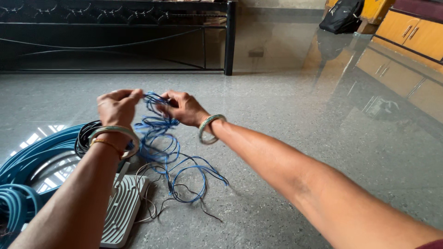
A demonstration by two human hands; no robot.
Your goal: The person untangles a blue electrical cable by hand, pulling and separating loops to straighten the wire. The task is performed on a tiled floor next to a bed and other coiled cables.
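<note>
A tangle of thin blue and dark wires [162,138] hangs between both hands and trails down onto the grey stone floor [286,138]. My left hand [117,107] pinches the top of the bundle on the left, fingers closed on the strands. My right hand [182,108] grips the same wires a little to the right, about level with the left. Each wrist wears a bangle. The loose loops and ends spread over the floor below the hands.
A pale slotted flat device [121,211] lies on the floor under my left forearm. Coils of thick blue cable [27,170] and a black coil [85,136] lie at left. A black metal bench frame [228,41] stands behind; wooden cabinets [410,41] and a black bag [342,16] at right.
</note>
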